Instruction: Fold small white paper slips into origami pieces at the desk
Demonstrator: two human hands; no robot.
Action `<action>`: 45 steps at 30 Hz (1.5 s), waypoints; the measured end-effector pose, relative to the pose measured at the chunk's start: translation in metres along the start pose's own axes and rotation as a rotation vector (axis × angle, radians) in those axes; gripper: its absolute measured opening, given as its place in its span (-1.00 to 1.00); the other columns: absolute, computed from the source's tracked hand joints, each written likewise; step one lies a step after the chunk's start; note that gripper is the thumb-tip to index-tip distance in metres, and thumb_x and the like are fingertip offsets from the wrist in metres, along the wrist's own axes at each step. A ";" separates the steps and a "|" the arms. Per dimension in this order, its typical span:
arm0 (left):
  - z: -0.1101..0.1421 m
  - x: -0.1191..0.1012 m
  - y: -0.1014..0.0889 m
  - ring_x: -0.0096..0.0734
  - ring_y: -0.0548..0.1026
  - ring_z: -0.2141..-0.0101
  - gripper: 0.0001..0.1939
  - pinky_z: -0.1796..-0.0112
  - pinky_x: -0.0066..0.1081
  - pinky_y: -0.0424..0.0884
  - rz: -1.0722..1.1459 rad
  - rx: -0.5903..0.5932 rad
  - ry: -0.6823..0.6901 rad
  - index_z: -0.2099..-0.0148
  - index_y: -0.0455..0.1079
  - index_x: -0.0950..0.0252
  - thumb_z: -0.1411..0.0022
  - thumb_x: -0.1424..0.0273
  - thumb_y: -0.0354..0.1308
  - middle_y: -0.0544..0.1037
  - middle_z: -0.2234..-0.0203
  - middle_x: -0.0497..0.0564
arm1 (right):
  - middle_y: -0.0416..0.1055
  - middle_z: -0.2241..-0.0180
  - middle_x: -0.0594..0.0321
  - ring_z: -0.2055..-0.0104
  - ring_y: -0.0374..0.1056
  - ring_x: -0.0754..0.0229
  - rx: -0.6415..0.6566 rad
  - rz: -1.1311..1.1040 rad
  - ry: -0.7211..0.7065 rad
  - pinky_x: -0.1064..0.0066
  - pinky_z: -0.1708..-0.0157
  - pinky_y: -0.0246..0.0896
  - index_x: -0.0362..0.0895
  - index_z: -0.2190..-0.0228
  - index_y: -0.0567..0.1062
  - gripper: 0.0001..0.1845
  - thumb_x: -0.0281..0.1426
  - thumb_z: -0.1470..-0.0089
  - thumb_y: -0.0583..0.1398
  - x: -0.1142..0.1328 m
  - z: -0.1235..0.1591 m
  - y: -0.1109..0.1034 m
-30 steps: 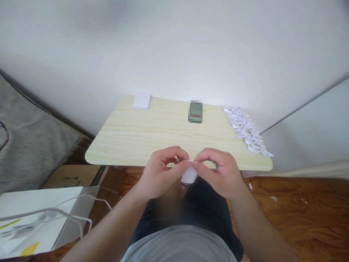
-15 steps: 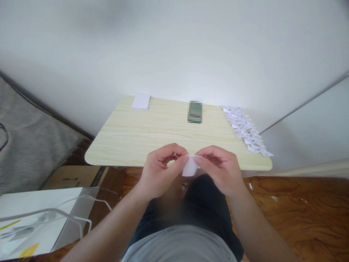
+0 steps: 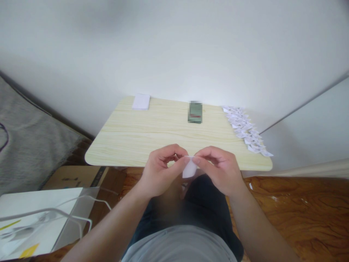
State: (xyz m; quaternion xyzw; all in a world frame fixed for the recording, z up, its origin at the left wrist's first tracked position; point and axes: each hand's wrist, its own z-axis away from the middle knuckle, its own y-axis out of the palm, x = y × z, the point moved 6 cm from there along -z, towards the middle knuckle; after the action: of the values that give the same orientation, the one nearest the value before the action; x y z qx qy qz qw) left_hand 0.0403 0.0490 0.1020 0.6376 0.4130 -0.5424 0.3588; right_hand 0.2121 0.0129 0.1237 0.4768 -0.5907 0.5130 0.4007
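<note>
Soft, fairly bright light washed the wall [image 3: 174, 54], palest just behind the table's [image 3: 163, 127] far edge; wide-angle distortion bent the outer scene, slightly hazy.

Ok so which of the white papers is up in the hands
The small paper slip, pinched by the left hand and right hand; the flat paper stack and folded papers lie on the table instead.

No lettering or number can be read here, pale marks seen on the dark strip [image 3: 98, 176] of the cardboard box [image 3: 61, 171] but too small to be made out, print on the green item [image 3: 195, 112] lost to pixelation, no brand legible on the white box [image 3: 38, 203]
</note>
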 end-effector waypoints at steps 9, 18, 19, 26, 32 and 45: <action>-0.003 0.008 0.000 -0.42 0.48 0.46 -0.81 0.43 -0.44 0.41 0.036 -0.085 -0.026 0.32 0.55 0.31 -0.25 0.29 0.36 0.55 0.47 0.01 | 0.58 0.41 0.30 0.37 0.47 0.21 0.011 -0.086 0.068 0.44 0.36 0.36 -0.09 0.37 0.62 -0.77 -0.18 -0.19 0.35 -0.017 -0.002 0.007; -0.008 0.017 -0.008 -0.43 0.46 0.41 -0.84 0.37 -0.44 0.38 0.076 -0.213 0.013 0.30 0.55 0.31 -0.23 0.31 0.38 0.55 0.45 -0.02 | 0.58 0.41 0.29 0.35 0.47 0.19 0.069 -0.029 0.096 0.42 0.35 0.35 -0.10 0.35 0.65 -0.68 -0.11 -0.24 0.29 -0.027 -0.005 0.013; -0.009 0.018 -0.009 -0.43 0.47 0.41 -0.84 0.36 -0.44 0.39 0.088 -0.231 0.020 0.30 0.55 0.31 -0.23 0.31 0.37 0.56 0.45 -0.02 | 0.61 0.37 0.27 0.31 0.50 0.17 0.081 -0.056 0.102 0.40 0.30 0.39 -0.10 0.32 0.66 -0.68 -0.11 -0.24 0.29 -0.028 -0.005 0.014; -0.014 0.033 -0.015 -0.47 0.46 0.46 -0.85 0.35 -0.45 0.39 0.130 -0.290 0.014 0.31 0.54 0.31 -0.24 0.33 0.35 0.55 0.51 -0.05 | 0.65 0.35 0.20 0.28 0.55 0.16 0.069 -0.099 0.126 0.36 0.20 0.47 -0.11 0.35 0.66 -0.68 -0.13 -0.25 0.28 -0.038 -0.009 0.015; -0.018 0.058 -0.011 -0.51 0.36 0.50 -0.79 0.41 -0.47 0.26 0.075 -0.204 -0.078 0.40 0.46 0.33 -0.22 0.34 0.33 0.47 0.58 -0.09 | 0.56 0.42 0.28 0.36 0.49 0.21 -0.074 -0.387 0.207 0.32 0.23 0.51 -0.12 0.37 0.61 -0.72 -0.15 -0.10 0.38 -0.084 -0.025 0.013; -0.031 0.096 -0.007 -0.50 0.27 0.49 -0.73 0.40 -0.43 0.16 -0.030 -0.011 -0.164 0.44 0.38 0.32 -0.26 0.30 0.26 0.38 0.58 -0.12 | 0.57 0.45 0.26 0.40 0.45 0.19 -0.005 -0.318 0.277 0.32 0.30 0.46 -0.14 0.41 0.62 -0.70 -0.14 -0.01 0.41 -0.126 -0.045 0.015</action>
State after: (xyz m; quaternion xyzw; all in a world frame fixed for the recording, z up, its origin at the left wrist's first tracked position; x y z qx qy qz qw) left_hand 0.0533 0.0933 0.0121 0.5829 0.3948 -0.5959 0.3864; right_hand 0.2254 0.0770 0.0060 0.4881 -0.4484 0.5026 0.5551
